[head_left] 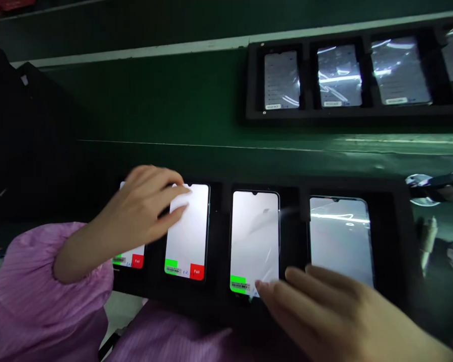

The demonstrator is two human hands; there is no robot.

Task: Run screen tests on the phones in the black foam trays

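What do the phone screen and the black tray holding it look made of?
The phone screen looks like glossy glass, since bright streaks of light reflect sharply across it. The black tray seems to be matte foam or rubbery plastic: it shows almost no glare, though the look can't settle which.

From where I sit, one word reads clearly: "Fail", in white on a red rectangular button (197, 271) at the lower right of the white screen of a slim black-edged smartphone (186, 231). The same word appears on a second red button (137, 261), on the partly covered smartphone (130, 256) just to its left. A barcode strip (173, 270) with tiny print sits low on the first screen, and I can't read it. Nor can I read the small pale label (272, 106) on a glare-streaked phone (281, 80) in the far black foam tray (275, 116).
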